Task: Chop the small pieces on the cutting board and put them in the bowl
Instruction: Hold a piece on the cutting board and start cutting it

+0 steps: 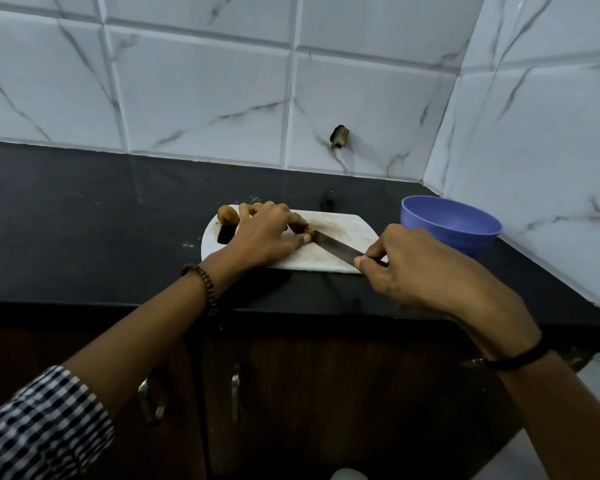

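Head view, looking down at a black counter [84, 220] set in a corner of white, grey-veined tiles [201, 91]. At centre frame, a white board [350, 230] lying flat on the counter, faintly stained brown.

Left hand [264, 237] on the board's left half, fingers curled down over a small brown piece [309, 232], pinching it against the board. Right hand [413, 268] at the board's lower right edge, clamped round a knife handle, thumb and forefinger at the base of the blade. Knife [336, 249] slanting up and left across the board, tip meeting the piece just beside the left fingertips.

Round piece [227, 214] at the board's upper left corner, just beyond the left hand, apart from the knife. Blue bowl [451, 223] on the counter right of centre, near the board's right end, behind the right hand; contents not visible from this angle.

Brown bead bracelet [205, 285] on the left wrist, black band [513, 358] on the right. Checked sleeve [42, 427] at lower left. Dark cabinet doors [309, 393] with metal handles across the bottom of the frame. Small dark hole [340, 136] in a tile above the board.
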